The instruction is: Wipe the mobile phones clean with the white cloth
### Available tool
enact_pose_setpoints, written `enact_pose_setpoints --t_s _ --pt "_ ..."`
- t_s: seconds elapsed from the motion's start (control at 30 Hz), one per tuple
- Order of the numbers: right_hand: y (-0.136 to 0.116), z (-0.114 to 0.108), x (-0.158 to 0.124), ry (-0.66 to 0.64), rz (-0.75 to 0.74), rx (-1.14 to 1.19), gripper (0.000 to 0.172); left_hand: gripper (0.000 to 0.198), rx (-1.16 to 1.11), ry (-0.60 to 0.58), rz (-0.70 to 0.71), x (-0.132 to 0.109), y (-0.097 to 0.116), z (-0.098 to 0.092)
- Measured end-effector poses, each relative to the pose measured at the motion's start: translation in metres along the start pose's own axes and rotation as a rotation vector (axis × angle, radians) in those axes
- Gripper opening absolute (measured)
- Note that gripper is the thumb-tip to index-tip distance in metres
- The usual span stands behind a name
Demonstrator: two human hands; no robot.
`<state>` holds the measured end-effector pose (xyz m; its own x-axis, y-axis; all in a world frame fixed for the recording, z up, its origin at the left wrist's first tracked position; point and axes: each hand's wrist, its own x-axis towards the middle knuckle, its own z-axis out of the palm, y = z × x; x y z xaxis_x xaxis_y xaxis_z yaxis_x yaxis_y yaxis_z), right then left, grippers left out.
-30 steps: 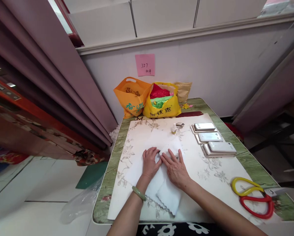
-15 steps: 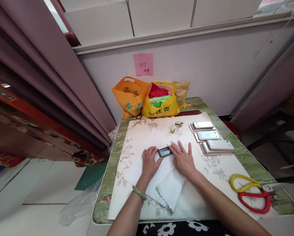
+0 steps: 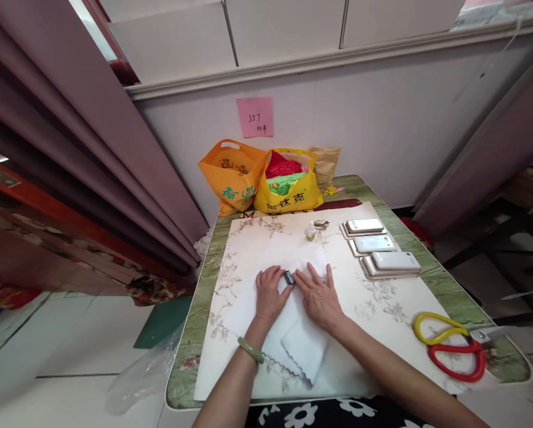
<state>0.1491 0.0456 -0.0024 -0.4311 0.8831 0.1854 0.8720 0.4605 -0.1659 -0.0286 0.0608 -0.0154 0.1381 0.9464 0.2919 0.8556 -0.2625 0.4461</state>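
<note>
Between my fingertips is a small black-rimmed device (image 3: 289, 277) with a dark glossy face; only a narrow part of it shows. My left hand (image 3: 270, 292) grips its left side between curled fingers and thumb. My right hand (image 3: 319, 295) pinches the right side, its outer fingers spread away. Under both hands lies a pale cloth (image 3: 306, 349) with a zigzag edge, one corner folded over. A little bottle (image 3: 311, 231) with yellowish liquid stands beyond my hands, beside a pair of folded glasses or thin wire item (image 3: 321, 225) too small to make out.
Stacked phones (image 3: 394, 260) lie at the right of the floral sheet (image 3: 373, 356). Scissors (image 3: 456, 345) with yellow and red handles lie near the table's right corner. An orange bag (image 3: 235, 178), a filled yellow bag (image 3: 293, 196) and a tan pouch (image 3: 325, 164) stand at the back.
My hands have drawn closer together, the right one moving left. The device has turned, so its broad grey face now shows as a narrow, darker strip.
</note>
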Motion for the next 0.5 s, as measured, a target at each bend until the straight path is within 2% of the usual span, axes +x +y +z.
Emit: enact_pose_setpoints --t_s 0.17,0.37,0.5 --pt "0.033 -0.006 -0.007 0.016 0.223 -0.030 0.063 0.039 0.007 0.002 -0.001 0.001 0.000 0.000" --pt "0.034 -0.002 -0.011 0.071 0.279 -0.032 0.060 0.063 0.006 -0.038 0.014 -0.001 -0.001 0.001" --pt "0.041 -0.002 -0.010 0.118 0.302 0.007 0.052 0.047 0.014 -0.078 0.065 -0.001 0.003 0.000"
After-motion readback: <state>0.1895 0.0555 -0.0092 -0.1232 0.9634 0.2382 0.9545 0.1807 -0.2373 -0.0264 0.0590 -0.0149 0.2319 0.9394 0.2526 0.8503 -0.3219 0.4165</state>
